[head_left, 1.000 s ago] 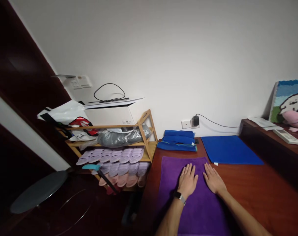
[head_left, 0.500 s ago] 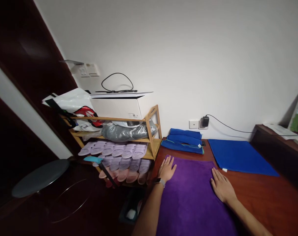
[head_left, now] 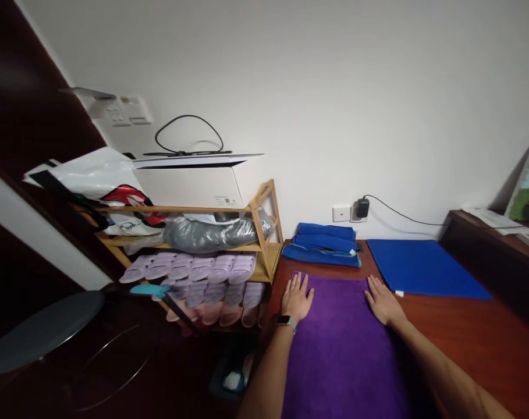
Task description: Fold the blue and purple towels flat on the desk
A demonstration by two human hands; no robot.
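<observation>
A purple towel [head_left: 338,343] lies spread flat on a reddish-brown wooden table [head_left: 465,337]. My left hand [head_left: 297,297] rests flat with fingers stretched out on the towel's far left corner; a watch sits on that wrist. My right hand [head_left: 382,302] lies flat, fingers extended, on the far right corner. Neither hand holds anything. Beyond the towel sits a stack of folded blue towels [head_left: 323,244], and to its right a flat blue cloth [head_left: 423,267] is spread out.
A wooden rack [head_left: 264,233] with several lilac slippers [head_left: 203,273], a grey bundle and a white box [head_left: 194,183] stands left of the table. A charger [head_left: 362,208] is plugged in at the wall. A dark raised ledge [head_left: 486,238] borders the right. A round grey stool [head_left: 37,331] stands at left.
My hands, side by side at the towel's middle a second ago, have slid apart to its far corners. The view has shifted slightly.
</observation>
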